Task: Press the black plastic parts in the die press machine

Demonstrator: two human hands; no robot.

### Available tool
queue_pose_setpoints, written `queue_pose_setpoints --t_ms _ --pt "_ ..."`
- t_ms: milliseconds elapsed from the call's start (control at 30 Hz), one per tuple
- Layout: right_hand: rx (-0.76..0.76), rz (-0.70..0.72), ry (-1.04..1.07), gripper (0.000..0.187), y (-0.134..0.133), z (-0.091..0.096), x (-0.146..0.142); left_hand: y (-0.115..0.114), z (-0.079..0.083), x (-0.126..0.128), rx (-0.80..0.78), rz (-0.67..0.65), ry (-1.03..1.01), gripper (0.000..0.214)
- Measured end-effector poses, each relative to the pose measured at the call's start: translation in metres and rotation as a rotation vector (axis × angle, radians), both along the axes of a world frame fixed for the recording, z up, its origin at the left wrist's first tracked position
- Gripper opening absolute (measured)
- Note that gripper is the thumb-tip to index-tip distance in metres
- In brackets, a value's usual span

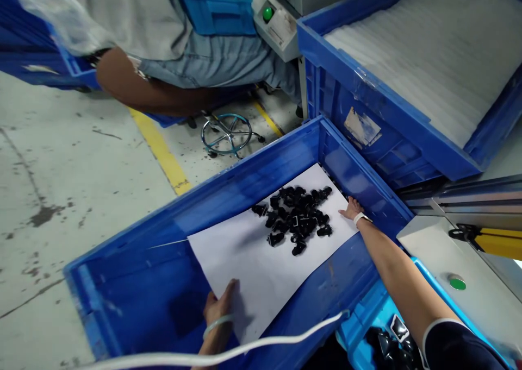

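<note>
A white sheet (261,272), like paper or thin card, lies inside a long blue crate (134,283). Heaped on its far half are several small, glossy black parts (297,215). My left hand (220,305) pinches the sheet's left edge, thumb on top, with the other fingers partly hidden. At the sheet's right edge is my right hand (351,209), its fingers stretched apart and touching the border near the crate's end wall. A pale bracelet is on the left wrist, a white band on the right.
A large blue bin (367,104) with white layered sheets stands at the far right. More black parts fill a light-blue bin (354,326) below my right arm. A white cable (244,351) crosses in front. A seated co-worker (196,60) is beyond the crate, near a wheeled stool (227,133).
</note>
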State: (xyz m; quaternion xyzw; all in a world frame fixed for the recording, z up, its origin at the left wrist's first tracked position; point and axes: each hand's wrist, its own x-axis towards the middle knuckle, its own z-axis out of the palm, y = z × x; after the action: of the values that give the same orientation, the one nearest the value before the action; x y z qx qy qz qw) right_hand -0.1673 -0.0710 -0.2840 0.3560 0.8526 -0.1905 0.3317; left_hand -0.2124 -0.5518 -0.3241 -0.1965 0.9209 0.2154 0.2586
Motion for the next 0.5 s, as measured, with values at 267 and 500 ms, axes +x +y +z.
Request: queue_pose_setpoints --t_ms 267,500 --pt "-0.121 -0.009 -0.030 0.041 0.003 0.000 -0.026 0.031 0.023 -0.003 0.130 0.023 0.091 0.038" --pt "-0.120 -0.048 0.130 0.040 0.003 0.014 -0.007 0.046 0.051 0.008 0.238 0.009 0.295 0.056"
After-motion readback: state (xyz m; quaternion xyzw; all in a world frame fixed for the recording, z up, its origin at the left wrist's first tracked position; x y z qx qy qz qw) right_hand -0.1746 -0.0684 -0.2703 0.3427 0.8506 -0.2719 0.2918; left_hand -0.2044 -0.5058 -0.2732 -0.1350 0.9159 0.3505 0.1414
